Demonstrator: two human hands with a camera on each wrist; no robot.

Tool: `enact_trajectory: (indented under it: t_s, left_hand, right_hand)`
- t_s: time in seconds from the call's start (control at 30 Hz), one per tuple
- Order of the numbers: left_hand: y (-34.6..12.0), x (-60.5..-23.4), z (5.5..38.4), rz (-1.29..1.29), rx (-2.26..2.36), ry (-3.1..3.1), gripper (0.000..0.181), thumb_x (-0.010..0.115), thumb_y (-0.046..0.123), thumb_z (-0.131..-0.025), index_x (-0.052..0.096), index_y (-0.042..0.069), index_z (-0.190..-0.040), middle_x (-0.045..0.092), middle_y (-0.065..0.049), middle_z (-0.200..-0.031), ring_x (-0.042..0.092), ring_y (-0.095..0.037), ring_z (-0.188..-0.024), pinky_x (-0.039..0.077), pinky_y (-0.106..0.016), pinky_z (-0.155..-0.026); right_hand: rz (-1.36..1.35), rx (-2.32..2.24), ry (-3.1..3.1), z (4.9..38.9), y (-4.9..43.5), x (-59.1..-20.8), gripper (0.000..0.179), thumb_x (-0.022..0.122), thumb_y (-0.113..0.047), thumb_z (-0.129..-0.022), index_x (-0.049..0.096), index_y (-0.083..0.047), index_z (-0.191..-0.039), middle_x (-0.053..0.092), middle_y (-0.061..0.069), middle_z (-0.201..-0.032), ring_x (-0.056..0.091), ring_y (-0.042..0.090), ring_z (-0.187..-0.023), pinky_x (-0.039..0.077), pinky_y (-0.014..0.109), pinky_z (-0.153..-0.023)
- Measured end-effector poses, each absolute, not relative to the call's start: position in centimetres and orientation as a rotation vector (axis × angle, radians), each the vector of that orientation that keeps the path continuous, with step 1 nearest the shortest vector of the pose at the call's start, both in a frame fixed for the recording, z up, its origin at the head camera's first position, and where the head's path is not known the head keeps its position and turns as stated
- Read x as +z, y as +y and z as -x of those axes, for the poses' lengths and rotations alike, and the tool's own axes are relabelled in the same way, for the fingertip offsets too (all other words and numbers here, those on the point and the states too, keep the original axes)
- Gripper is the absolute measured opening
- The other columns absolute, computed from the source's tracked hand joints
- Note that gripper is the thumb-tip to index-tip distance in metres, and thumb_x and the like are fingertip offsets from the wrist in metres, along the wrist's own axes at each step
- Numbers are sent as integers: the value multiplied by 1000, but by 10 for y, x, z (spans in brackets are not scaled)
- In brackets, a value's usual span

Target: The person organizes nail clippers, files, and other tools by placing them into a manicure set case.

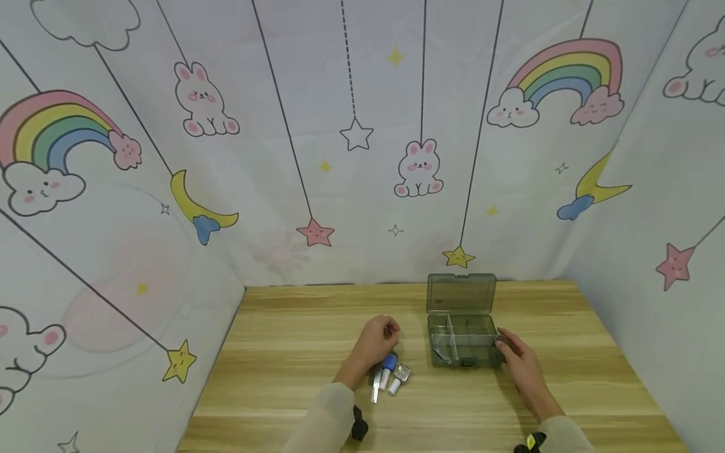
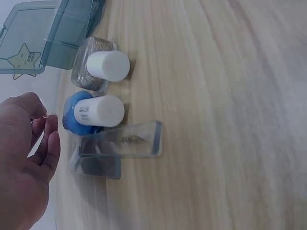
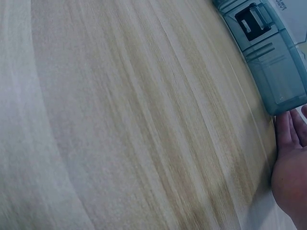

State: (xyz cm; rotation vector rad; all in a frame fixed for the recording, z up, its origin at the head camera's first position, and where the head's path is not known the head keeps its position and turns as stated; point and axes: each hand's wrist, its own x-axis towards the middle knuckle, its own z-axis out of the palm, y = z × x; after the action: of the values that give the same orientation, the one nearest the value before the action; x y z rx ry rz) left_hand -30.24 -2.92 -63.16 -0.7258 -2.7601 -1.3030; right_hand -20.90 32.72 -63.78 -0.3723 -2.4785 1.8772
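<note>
"What's your right hand doing?"

"My right hand [image 1: 521, 362] touches the right end of a smoky grey-green, see-through plastic box [image 1: 478, 358], fingers extended along its side rather than wrapped around it. The box sits right of centre on the striped, light wood-grain tabletop [image 1: 272, 390]. Its rectangular hinged lid [image 1: 461, 292] stands upright at the back, and dividers split the inside into compartments."

"And the left?"

"My left hand [image 1: 376, 340] is just beyond the small things in front of me, fingers bent and thumb near the fingertips. Whether I'm pinching something tiny there, I can't tell."

"Which small things?"

"Three, lying close together left of the box: a flat, silver metal tool [image 1: 376, 387], like nail clippers; a rounded blue bottle [image 1: 389, 362] with a white cap; and a squarish clear bottle of silvery glitter [image 1: 403, 372], also white-capped. Both caps point towards me."
</note>
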Motion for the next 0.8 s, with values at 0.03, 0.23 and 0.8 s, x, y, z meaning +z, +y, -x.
enact_trajectory:
  t_s: [0.03, 0.23, 0.8]
  left_hand:
    - [-27, -630, 303, 732, -1310, -2758, 12, 67, -1, -92, 71, 7, -100, 69, -4, -96, 63, -8, -84, 57, -24, -77]
    - [-17, -621, 305, 748, -1343, -2731, 13, 66, -2, -92, 71, 4, -101, 68, -5, -97, 64, -10, -85, 57, -24, -78]
    - [4, -612, 301, 774, -1404, -2704, 11, 66, -1, -95, 73, -1, -104, 70, -7, -96, 65, -8, -83, 57, -23, -76]
  right_hand:
    - [371, 1876, -2476, 210, 327, -637, 57, 51, -32, -114, 38, -6, -163, 44, 22, -161, 45, 23, -140, 42, 7, -90]
    - [347, 1851, -2458, 215, 330, -637, 56, 51, -31, -114, 40, -4, -162, 46, 24, -159, 50, -3, -122, 43, 7, -90]
    - [352, 1844, -2449, 210, 328, -640, 53, 52, -25, -114, 42, -1, -160, 48, 26, -157, 48, -16, -109, 41, 5, -91]
